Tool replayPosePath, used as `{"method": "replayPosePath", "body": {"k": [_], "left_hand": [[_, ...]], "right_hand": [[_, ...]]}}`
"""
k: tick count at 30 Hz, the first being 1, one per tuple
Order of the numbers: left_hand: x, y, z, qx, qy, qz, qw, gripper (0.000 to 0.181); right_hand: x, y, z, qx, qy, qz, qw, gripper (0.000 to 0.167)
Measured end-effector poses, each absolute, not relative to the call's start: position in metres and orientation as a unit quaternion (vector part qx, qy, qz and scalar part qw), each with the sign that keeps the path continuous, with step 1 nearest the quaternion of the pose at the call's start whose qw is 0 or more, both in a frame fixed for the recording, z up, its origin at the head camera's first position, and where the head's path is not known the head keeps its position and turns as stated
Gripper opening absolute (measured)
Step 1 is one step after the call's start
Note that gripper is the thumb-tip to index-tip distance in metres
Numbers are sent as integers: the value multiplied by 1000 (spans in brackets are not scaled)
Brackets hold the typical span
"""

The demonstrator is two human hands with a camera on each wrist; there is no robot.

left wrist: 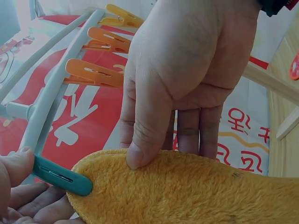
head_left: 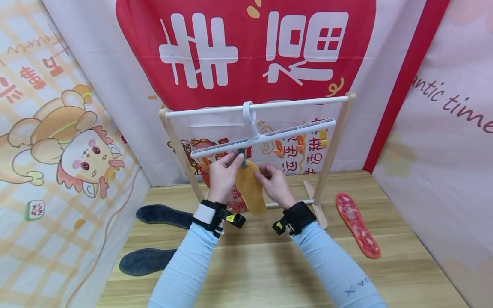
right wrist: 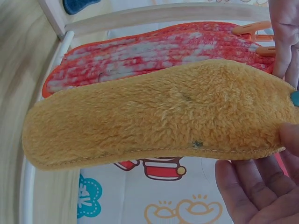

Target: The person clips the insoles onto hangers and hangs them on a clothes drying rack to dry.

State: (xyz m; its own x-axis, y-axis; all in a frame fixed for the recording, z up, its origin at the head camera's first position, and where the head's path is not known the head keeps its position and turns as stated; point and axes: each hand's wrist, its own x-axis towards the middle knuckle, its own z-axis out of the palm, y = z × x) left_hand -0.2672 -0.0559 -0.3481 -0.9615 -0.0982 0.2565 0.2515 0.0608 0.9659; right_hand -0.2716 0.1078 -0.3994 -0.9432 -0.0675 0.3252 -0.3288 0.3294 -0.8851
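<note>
Fastening a fleecy yellow insole (head_left: 252, 192) beneath a white hanger (head_left: 292, 131) appears, from where I stand, to be the step in hand. Nearest the person, 2 dark insoles (head_left: 148, 260) lie at the left of the wooden counter (head_left: 254, 265), their ends hidden by the left sleeve (head_left: 185, 265); 1 red-and-white insole (head_left: 358, 224) lies at the right, beside the foot of the rack. Beyond these, the yellow insole is held up under the bar, broader end uppermost. Fingers of the left hand (head_left: 221, 179) pinch the tail of a green clip (left wrist: 60, 175), whose other end overlaps the insole's top; whether its bite is full I cannot tell. Fingers of the right hand (head_left: 276, 185) pinch the insole's edge just beside, thumb on the fleece. The next move, in my judgement, calls for letting go of the clip's tail while the right hand bears the weight, then easing the right fingers away; a shallow bite would call for seating the edge deeper. Just behind, a 2nd red-and-white insole (right wrist: 154, 56) hangs beside orange clips. Along the hanger's right half, 2 orange clips (left wrist: 93, 73) and 1 yellow clip (left wrist: 124, 16) carry no insole. The hanger hooks over the rack's top rail (head_left: 304, 102); furthest back hangs a printed backdrop (head_left: 138, 42).
</note>
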Motion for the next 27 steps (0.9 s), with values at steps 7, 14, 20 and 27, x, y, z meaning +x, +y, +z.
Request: {"method": "replayPosePath", "body": {"k": [7, 14, 20, 27], "left_hand": [[-262, -58, -350, -73, -707, -693, 125, 42], [-255, -59, -351, -83, -706, -692, 124, 42], [-250, -63, -355, -79, -700, -698, 128, 43], [-241, -68, -363, -74, -702, -698, 122, 44]], "right_hand": [[-274, 111, -401, 131, -811, 560, 109, 22], [-274, 120, -403, 131, -812, 561, 93, 27], [-274, 136, -406, 136, -817, 556, 73, 30], [-266, 168, -402, 123, -845, 520, 40, 31]]}}
